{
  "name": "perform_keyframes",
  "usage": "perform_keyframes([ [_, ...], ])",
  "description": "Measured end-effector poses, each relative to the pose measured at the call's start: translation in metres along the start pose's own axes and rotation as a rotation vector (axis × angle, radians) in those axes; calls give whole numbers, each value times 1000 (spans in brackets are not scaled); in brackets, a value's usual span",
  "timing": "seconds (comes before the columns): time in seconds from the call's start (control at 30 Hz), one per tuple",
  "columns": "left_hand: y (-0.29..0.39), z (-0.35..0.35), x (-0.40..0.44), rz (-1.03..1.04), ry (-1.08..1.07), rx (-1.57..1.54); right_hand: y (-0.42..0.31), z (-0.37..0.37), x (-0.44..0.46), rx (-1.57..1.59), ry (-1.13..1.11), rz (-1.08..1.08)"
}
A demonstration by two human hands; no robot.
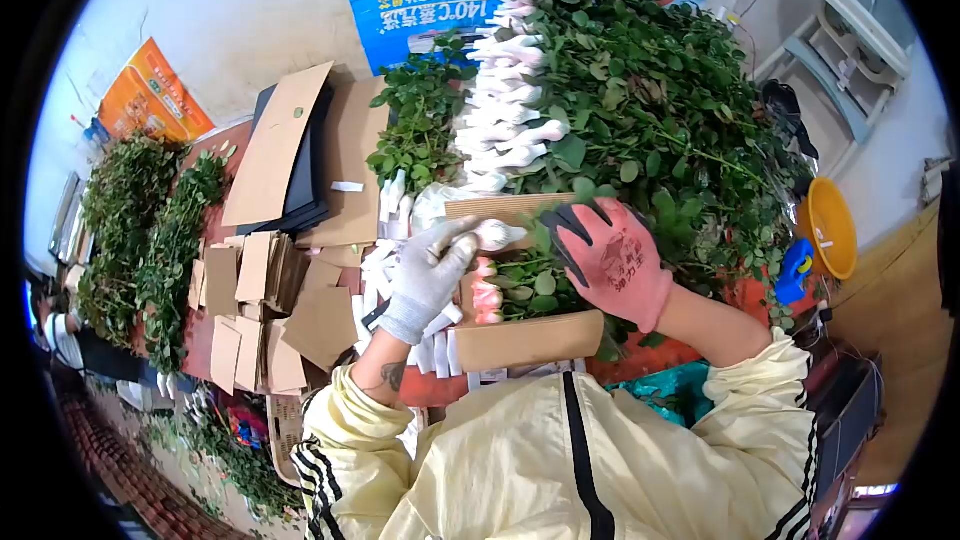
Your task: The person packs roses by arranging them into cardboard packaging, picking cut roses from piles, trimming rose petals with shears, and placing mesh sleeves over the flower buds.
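Observation:
My left hand point(432, 275), in a grey-white glove, pinches the netted head of a white-wrapped rose point(494, 235) above a cardboard sheet. My right hand point(612, 258), in a red glove with dark fingers, is at the leafy stem end of that rose, its fingers bent; what lies under them is hidden. Just below, pink roses point(487, 298) lie in a row with their leaves to the right, between cardboard flaps point(530, 340). White foam sleeves point(436, 352) are scattered beside and below my left hand.
Many white-wrapped roses point(510, 90) with leafy stems point(650, 90) fill the back. Cut cardboard pieces point(258, 270) are stacked at left, near leaning sheets point(280, 150). More foliage point(130, 230) lies far left. A yellow basin point(830, 228) and blue tool point(795, 272) sit at right.

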State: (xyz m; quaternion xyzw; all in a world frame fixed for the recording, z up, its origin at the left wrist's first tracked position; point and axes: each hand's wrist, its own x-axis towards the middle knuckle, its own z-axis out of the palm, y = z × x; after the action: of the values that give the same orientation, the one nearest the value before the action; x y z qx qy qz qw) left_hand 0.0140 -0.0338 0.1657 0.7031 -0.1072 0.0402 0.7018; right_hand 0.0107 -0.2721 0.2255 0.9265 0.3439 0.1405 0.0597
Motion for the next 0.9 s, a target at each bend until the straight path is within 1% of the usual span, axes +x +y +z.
perform_keyframes([
  [0.03,3,1,-4,47,-10,1,-4,8,3,8,-2,-8],
  [0.07,3,-3,-5,67,-25,122,-7,24,7,103,121,-22],
  [0.1,4,-4,-10,59,-22,127,-9,41,10,195,246,-32],
  [0.13,9,-5,-12,42,-19,111,-9,56,15,211,166,-29],
  [0.17,11,-6,-13,29,-14,95,-9,65,16,212,170,-36],
  [0.2,10,-9,-14,164,-35,221,-11,68,16,253,178,-32],
  [0.23,6,-12,-17,161,-26,221,-13,69,17,295,182,-29],
  [0.27,0,-14,-21,93,-11,145,-11,67,16,194,222,-53],
  [0.3,-4,-17,-25,26,-1,69,-10,67,19,197,220,-55],
  [0.33,2,-18,-29,47,63,105,-7,67,21,233,194,-49],
  [0.4,-10,-49,-34,0,374,17,6,67,18,253,169,-10],
  [0.43,-12,-74,-35,71,472,24,17,66,16,339,126,96],
  [0.47,-20,-92,-33,52,495,-23,28,64,13,421,79,194],
  [0.5,-15,-100,-25,-105,428,120,35,63,7,399,67,202],
  [0.57,-29,-105,-13,-102,182,912,33,64,-8,294,352,134],
  [0.6,-46,-105,-14,-208,151,937,32,47,-10,357,375,74],
  [0.63,-27,-88,-10,-112,69,925,35,49,-14,346,373,73],
  [0.7,-8,-51,-2,175,-2,819,37,57,-30,442,471,83],
  [0.77,22,-12,11,372,-166,851,37,51,-35,427,466,61],
  [0.83,32,21,19,453,-279,712,38,51,-38,479,472,31],
  [0.9,32,45,27,443,-446,305,37,53,-42,497,464,25],
])
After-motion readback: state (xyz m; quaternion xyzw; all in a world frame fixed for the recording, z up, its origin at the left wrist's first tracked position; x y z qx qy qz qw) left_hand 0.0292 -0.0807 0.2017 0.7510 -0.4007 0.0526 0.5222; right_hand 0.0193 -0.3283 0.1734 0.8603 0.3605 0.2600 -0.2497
